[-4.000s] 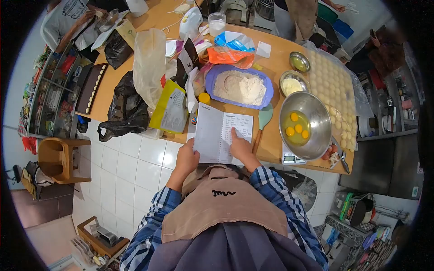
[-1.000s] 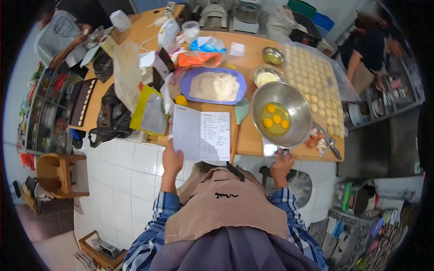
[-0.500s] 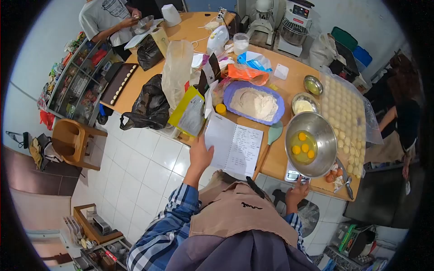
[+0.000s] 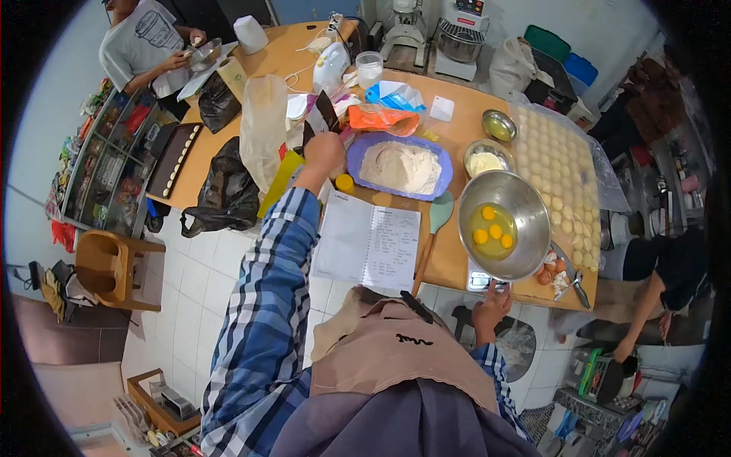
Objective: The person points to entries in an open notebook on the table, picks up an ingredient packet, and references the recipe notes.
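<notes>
My left hand (image 4: 325,154) reaches across the table into the cluster of packages. Its fingers curl closed beside a black packet (image 4: 322,114) and a yellow packet (image 4: 280,185); what they hold is hidden. My right hand (image 4: 491,308) is at the table's front edge, fingers extended and touching the front of a digital scale (image 4: 478,280). On the scale rests a steel bowl (image 4: 529,209) holding several raw egg yolks (image 4: 495,230) in their whites. Between my arms lies an open spiral notebook (image 4: 343,236) with handwriting, overhanging the edge. A spatula (image 4: 439,213) with a wooden handle is right of it.
A purple tub (image 4: 443,164) of flour stands behind the notebook. Cracked eggshells (image 4: 547,274) and a knife (image 4: 579,293) lie right of the bowl. Plastic-covered dough balls (image 4: 556,167) fill the right side. One person (image 4: 141,46) works at far left, another (image 4: 670,266) at right.
My left hand has left the notebook's left edge and moved forward into the packages. My right hand stays at the scale. The view has shifted slightly.
</notes>
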Demonstrator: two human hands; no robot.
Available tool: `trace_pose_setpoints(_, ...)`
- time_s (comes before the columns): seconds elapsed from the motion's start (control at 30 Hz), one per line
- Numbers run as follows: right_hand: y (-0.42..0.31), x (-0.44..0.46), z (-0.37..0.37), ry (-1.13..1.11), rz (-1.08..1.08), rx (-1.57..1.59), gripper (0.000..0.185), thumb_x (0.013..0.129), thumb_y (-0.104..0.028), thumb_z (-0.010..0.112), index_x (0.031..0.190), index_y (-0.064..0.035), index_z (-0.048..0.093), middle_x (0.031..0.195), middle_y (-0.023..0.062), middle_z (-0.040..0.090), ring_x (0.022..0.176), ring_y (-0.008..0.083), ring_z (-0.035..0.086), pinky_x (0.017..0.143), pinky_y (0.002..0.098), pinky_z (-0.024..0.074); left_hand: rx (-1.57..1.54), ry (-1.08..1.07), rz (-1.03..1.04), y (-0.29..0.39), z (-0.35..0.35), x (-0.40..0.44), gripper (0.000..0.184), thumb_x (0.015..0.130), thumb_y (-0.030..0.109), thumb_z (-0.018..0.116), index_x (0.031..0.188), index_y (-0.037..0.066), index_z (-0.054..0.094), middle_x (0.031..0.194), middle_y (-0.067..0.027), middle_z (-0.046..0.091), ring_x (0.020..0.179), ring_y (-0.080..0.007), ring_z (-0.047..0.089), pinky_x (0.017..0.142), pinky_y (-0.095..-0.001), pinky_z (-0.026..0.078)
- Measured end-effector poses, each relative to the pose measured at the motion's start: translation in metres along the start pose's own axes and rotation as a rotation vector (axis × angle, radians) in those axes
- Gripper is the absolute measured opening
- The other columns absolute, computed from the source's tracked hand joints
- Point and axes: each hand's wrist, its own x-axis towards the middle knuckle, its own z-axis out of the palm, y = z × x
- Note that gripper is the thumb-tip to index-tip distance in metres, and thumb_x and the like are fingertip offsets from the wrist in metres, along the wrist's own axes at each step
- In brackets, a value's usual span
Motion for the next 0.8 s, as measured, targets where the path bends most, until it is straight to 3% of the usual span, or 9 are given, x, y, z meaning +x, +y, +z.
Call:
trace_pose_setpoints(0.03, 0.0, 0.0, -0.001, -0.004, 0.009, -0.01, 0.067, 0.06, -0.008, 0.061, 0.125, -0.0122, 0.043, 0.129, 0.023, 0.028, 0.117, 0.0397, 0.028, 0.098, 0.0465, 0.0217, 0.008, 0.095, -0.017, 0.0, -0.002, 0.001, 0.029, 0.075, 0.03, 0.052, 0.067, 0.005, 0.063, 0.072, -0.0172, 0.062, 0.067, -0.0352, 0.06, 0.058, -0.0438, 0.048)
trace_pose_setpoints(0.23, 0.001, -0.001, 0.001, 0.039, -0.029, 0.048, 0.067, 0.061, -0.002, 0.053, 0.126, -0.0144, 0.041, 0.127, 0.0239, 0.029, 0.114, 0.043, 0.03, 0.094, 0.0516, 0.0237, -0.03, 0.276, -0.011, -0.013, -0.06, -0.005, 0.029, 0.079, 0.028, 0.047, 0.07, 0.006, 0.062, 0.07, -0.0171, 0.06, 0.068, -0.0349, 0.059, 0.06, -0.0434, 0.047)
trace_pose_setpoints(0.5, 0.003, 0.002, -0.002, 0.021, -0.047, 0.045, 0.062, 0.062, -0.003, 0.054, 0.122, -0.0147, 0.046, 0.127, 0.024, 0.029, 0.114, 0.0436, 0.029, 0.094, 0.0516, 0.024, -0.191, 0.628, -0.05, 0.008, -0.173, -0.038, 0.026, 0.082, 0.025, 0.051, 0.07, 0.002, 0.058, 0.069, -0.0203, 0.055, 0.066, -0.0382, 0.054, 0.057, -0.0426, 0.043)
trace_pose_setpoints(0.6, 0.004, 0.004, -0.007, 0.041, -0.095, 0.046, 0.064, 0.059, -0.002, 0.056, 0.121, -0.0133, 0.048, 0.126, 0.0253, 0.031, 0.112, 0.0434, 0.032, 0.093, 0.0507, 0.0254, -0.22, 0.753, 0.007, 0.027, -0.212, -0.068, 0.023, 0.081, 0.02, 0.054, 0.069, 0.001, 0.055, 0.063, -0.0186, 0.052, 0.058, -0.0364, 0.05, 0.051, -0.0383, 0.04)
trace_pose_setpoints(0.67, 0.008, 0.004, -0.004, 0.088, -0.131, 0.068, 0.066, 0.054, -0.001, 0.059, 0.119, -0.0104, 0.05, 0.124, 0.0269, 0.033, 0.11, 0.0426, 0.035, 0.093, 0.0495, 0.0266, -0.217, 0.776, 0.034, 0.032, -0.226, -0.089, 0.021, 0.081, 0.017, 0.055, 0.069, 0.0, 0.054, 0.059, -0.017, 0.049, 0.051, -0.0315, 0.046, 0.048, -0.0349, 0.037)
trace_pose_setpoints(0.8, 0.015, 0.005, -0.005, 0.047, -0.153, 0.108, 0.065, 0.059, -0.003, 0.059, 0.121, -0.0146, 0.047, 0.127, 0.0241, 0.03, 0.111, 0.0428, 0.032, 0.092, 0.0499, 0.0266, -0.39, 0.723, 0.045, 0.04, -0.23, -0.132, 0.019, 0.081, 0.012, 0.055, 0.07, -0.003, 0.051, 0.052, -0.0105, 0.041, 0.046, -0.0167, 0.037, 0.045, -0.0279, 0.031)
